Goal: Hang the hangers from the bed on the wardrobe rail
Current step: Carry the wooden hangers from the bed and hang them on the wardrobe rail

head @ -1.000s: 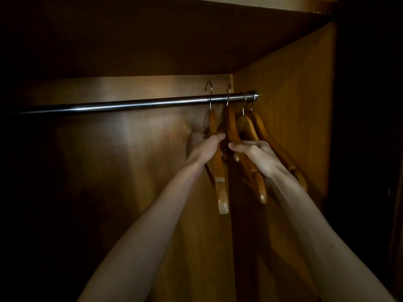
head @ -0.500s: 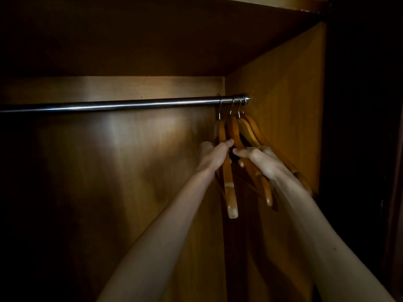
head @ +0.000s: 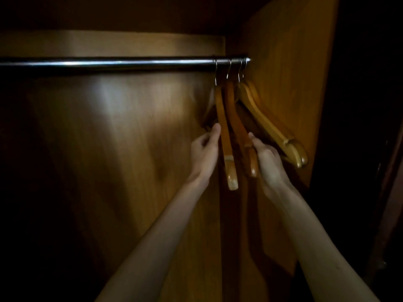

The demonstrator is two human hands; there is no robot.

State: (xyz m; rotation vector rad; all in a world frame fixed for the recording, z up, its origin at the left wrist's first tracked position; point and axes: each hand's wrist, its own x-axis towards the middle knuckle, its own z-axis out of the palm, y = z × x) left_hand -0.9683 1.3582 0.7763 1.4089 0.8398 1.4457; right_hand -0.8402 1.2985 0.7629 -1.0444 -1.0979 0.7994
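Head view, dim wardrobe interior. Left hand [head: 205,149] hovering just left of the leftmost hanger [head: 225,136], fingers loosely curled, thumb tip touching or nearly touching the hanger's arm; not closing round anything, as far as the blur allows. Right hand [head: 267,159] lying against the lower end of the second hanger [head: 238,129], fingers mostly straight, resting on it rather than wrapping it; grip on the far side hidden.

Working outward: both hangers already hooked on the wardrobe rail [head: 113,62], long axes hanging steeply down and slightly toward the camera, lower tips sitting between the two wrists. Paler pair of hangers [head: 270,125] hanging further right, angled toward the side panel [head: 290,73], apart from both hands. All four hooks bunching at the rail's right end, just beside the panel.

Judging: hanging step looking done for these; hangers directly ahead and above the hands, left hand nearer the first, right nearer the second. Bed not in view.
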